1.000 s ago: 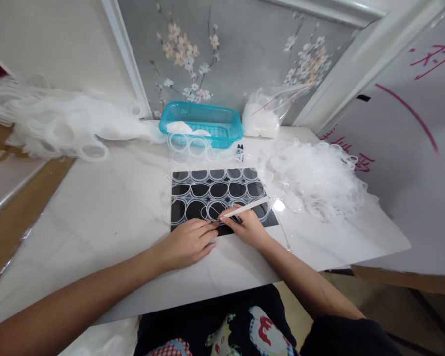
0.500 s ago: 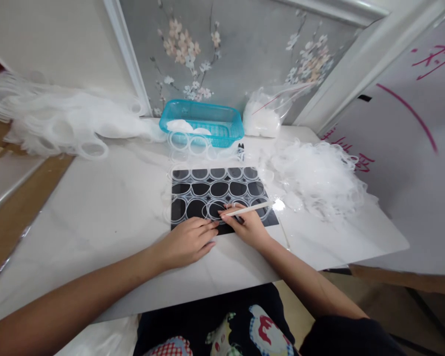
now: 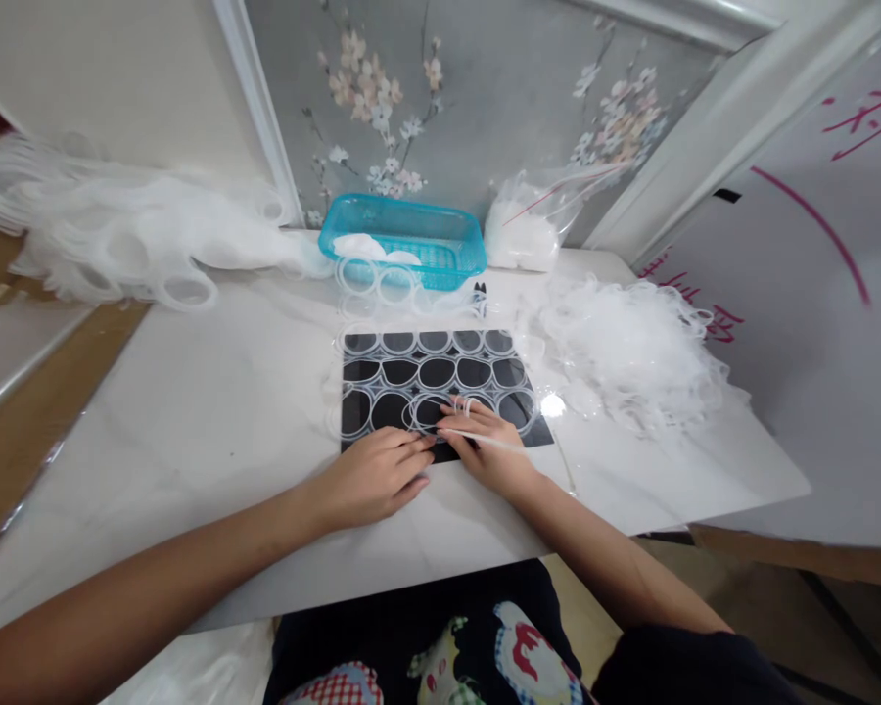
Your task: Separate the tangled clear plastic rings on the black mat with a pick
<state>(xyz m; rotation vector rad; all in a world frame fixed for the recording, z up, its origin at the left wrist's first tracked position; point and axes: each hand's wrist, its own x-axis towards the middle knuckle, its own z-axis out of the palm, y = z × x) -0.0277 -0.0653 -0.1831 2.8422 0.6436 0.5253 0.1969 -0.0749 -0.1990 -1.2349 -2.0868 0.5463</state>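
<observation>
A black sheet (image 3: pixel 477 372) lies on the white table, covered by a see-through sheet of joined white rings (image 3: pixel 438 372) in rows. My left hand (image 3: pixel 386 472) rests palm down at the sheet's near edge, fingers stretched out and fingertips on the lower row of rings. Just right of it, my right hand (image 3: pixel 493 450) pinches a thin white stick (image 3: pixel 495 442), whose tip points left near the left fingertips. Around the right fingers, loose white ring edges show over the sheet. Whether the left fingertips hold a ring down I cannot tell.
Behind the sheet stand a blue plastic basket (image 3: pixel 440 281) with white pieces in it and a clear bag (image 3: pixel 525 230) of white material. A heap of white ring scraps (image 3: pixel 624 348) lies right; a long pile of ring strips (image 3: pixel 139 220) lies left.
The white stick has tilted in my right hand: its rear end has dropped toward the wrist. My left hand has barely moved.
</observation>
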